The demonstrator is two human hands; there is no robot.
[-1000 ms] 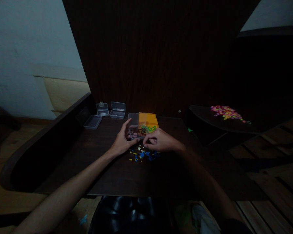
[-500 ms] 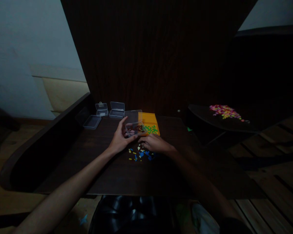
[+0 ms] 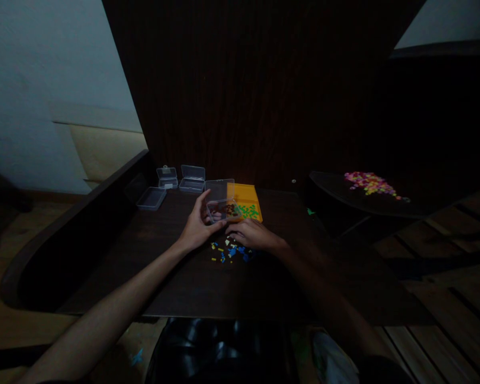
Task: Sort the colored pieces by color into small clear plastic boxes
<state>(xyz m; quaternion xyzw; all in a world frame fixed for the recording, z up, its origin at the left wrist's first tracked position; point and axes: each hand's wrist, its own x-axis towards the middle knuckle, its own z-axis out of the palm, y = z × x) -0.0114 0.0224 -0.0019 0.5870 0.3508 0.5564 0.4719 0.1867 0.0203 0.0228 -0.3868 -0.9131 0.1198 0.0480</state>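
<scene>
My left hand [image 3: 195, 226] grips a clear plastic box [image 3: 221, 188] whose lid stands up at the back. Small brown pieces [image 3: 232, 210] show in or through the box at its right side. Close to the box's front right corner is my right hand [image 3: 253, 234], its fingers curled together; whatever they pinch is hidden. Below the hands, small blue pieces [image 3: 232, 252], yellow pieces [image 3: 213, 259] and whitish pieces [image 3: 227, 242] lie loose on the dark tabletop [image 3: 176, 288]. Behind, a yellow box [image 3: 245, 191] lies open with green pieces [image 3: 248, 212] inside.
Open clear cases stand at the back left: a small one [image 3: 167, 179], a wider one [image 3: 192, 181] and a flat one [image 3: 152, 198]. Pink and yellow bits [image 3: 371, 183] are heaped on the side shelf at right. A raised side panel [image 3: 80, 229] borders the left.
The view has shifted slightly. Both hands keep nearly the same position, the left on the clear box and the right beside its front corner.
</scene>
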